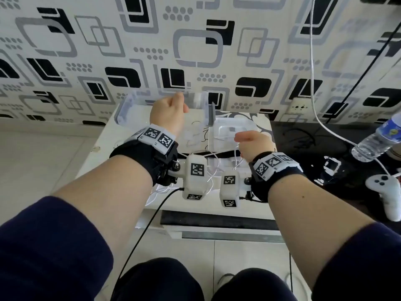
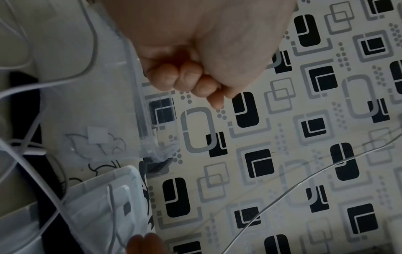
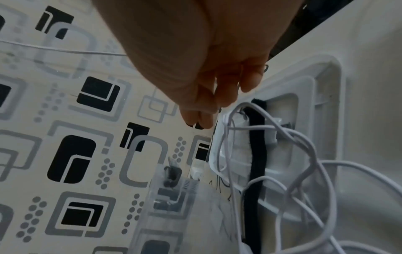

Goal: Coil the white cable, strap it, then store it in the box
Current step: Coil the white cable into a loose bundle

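On the small white table, my left hand (image 1: pixel 169 111) (image 2: pixel 195 51) is raised at the rim of a clear plastic box (image 1: pixel 130 107) (image 2: pixel 121 106), with its fingers curled round the edge. The box is tilted up off the table. To its right lies a white lid (image 1: pixel 232 131) (image 3: pixel 309 96). The white cable (image 1: pixel 211 168) (image 3: pixel 304 142) (image 2: pixel 28 89) sprawls in loose tangled loops over the lid and the table's near side. A black strap (image 1: pixel 214 153) (image 3: pixel 256 154) lies under the loops. My right hand (image 1: pixel 253 144) (image 3: pixel 206 60) pinches one strand of the cable above the lid.
A water bottle (image 1: pixel 377 140) and a white controller (image 1: pixel 386 192) lie on the black surface (image 1: pixel 303 135) at the right. Another white cable (image 1: pixel 312 61) and a black one (image 1: pixel 368 61) hang along the patterned wall near a socket (image 1: pixel 300 107).
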